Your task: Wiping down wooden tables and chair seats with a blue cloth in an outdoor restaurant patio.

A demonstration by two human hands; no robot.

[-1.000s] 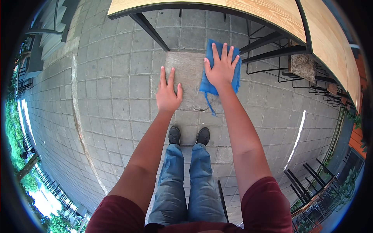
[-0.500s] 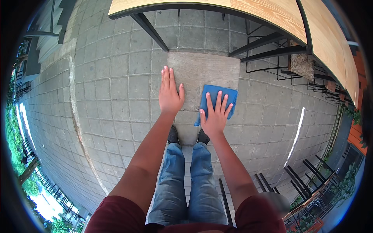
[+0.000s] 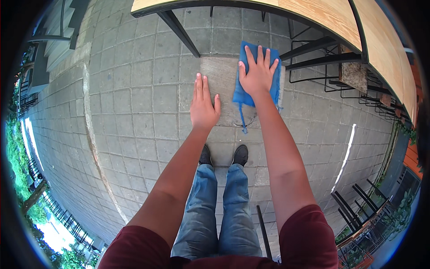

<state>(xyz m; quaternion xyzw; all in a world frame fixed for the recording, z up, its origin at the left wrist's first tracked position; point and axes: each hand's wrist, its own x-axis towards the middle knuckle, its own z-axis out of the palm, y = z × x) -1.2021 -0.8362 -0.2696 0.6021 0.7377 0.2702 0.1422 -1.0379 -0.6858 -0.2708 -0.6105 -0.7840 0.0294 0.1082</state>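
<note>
My right hand [image 3: 258, 75] lies flat with fingers spread on a blue cloth [image 3: 242, 93], pressing it against a worn, greyish wooden seat or small square top [image 3: 218, 74]. The cloth covers the right part of that top and reaches past its far edge. A thin blue strand dangles from the cloth's near edge. At the left edge of the top rests my left hand [image 3: 204, 106], its fingers straight and nothing held in it. What supports the wooden top is hidden from above.
A light wood table [image 3: 309, 11] with black metal legs [image 3: 179, 33] stands just beyond the top. Stools [image 3: 354, 76] with black frames are under it at right. Grey paving [image 3: 139, 96] surrounds my shoes [image 3: 240, 154]. Upturned black legs [image 3: 354, 208] show at lower right.
My right hand has slid the blue cloth away from me, from the near right corner to the far right edge. The left hand keeps to the left edge of the top.
</note>
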